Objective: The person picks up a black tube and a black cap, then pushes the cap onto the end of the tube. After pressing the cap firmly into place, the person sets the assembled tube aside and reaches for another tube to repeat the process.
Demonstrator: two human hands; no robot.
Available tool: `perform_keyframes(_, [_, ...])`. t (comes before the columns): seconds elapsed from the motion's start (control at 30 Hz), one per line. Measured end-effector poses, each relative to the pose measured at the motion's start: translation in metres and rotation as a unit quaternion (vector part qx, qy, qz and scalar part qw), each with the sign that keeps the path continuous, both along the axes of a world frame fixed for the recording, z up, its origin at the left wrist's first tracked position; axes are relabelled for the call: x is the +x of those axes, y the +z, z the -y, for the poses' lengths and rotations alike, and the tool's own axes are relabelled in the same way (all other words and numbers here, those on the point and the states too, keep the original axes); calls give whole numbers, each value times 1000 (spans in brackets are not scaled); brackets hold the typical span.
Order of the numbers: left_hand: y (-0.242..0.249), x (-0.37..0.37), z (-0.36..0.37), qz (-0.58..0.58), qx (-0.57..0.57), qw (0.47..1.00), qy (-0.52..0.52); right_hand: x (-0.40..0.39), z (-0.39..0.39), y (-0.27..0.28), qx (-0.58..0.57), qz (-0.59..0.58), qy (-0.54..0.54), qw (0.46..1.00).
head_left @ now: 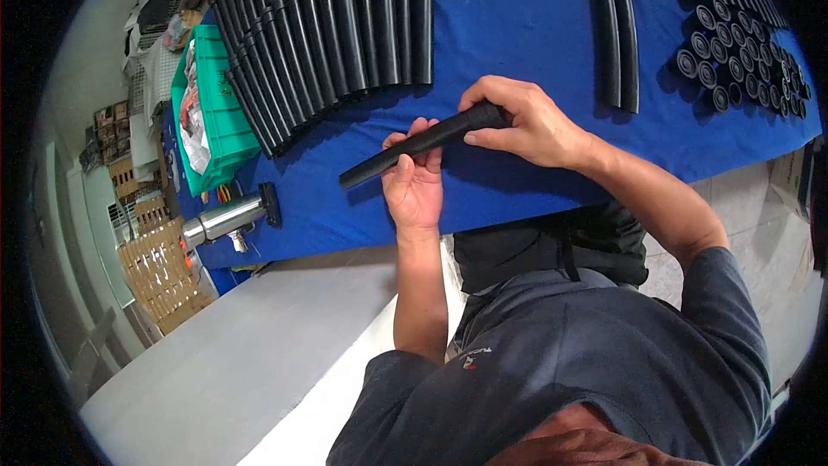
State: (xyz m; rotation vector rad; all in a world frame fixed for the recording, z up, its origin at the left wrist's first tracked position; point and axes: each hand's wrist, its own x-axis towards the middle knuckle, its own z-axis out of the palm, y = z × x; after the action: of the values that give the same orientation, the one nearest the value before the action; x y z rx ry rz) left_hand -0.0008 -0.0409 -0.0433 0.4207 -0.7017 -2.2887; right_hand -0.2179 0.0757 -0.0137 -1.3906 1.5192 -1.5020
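A black tapered tube (423,140) is held above the blue cloth (509,43), tilted with its narrow end toward the lower left. My left hand (414,181) supports its middle from below, palm up, with the thumb against the side. At the thicker upper-right end, a wide black collar (488,116) sits between the thumb and fingers of my right hand (526,121). Whether the collar is a separate part cannot be made out.
Rows of black tubes (345,26) lie at the back left, beside a green crate (226,112). A metal cylindrical tool (228,217) lies at the left edge. Two black tubes (608,34) and several round-ended black parts (720,52) are on the right.
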Motion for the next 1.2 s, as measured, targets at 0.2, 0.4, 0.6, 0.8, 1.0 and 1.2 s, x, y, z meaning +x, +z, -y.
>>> perform_keyframes(0.2, [-1,1,0,-14,10,1000,1,0,-2,6,65,80,14,995])
perform_keyframes(0.4, [-1,0,-1,-15,-6,1000,3,-6,-3,8,115,115,56,985])
perform_keyframes(0.6, [-1,-1,-1,-6,5,1000,17,1,-2,1,38,63,38,997])
perform_keyframes(0.8, [-2,0,0,-31,-1,1000,6,1,0,1,99,224,49,968])
perform_keyframes(1.0, [-2,0,-1,13,-11,1000,16,-5,-3,1,81,82,63,991])
perform_keyframes(1.2, [-1,4,-3,21,-32,999,12,-4,-9,4,93,78,70,990])
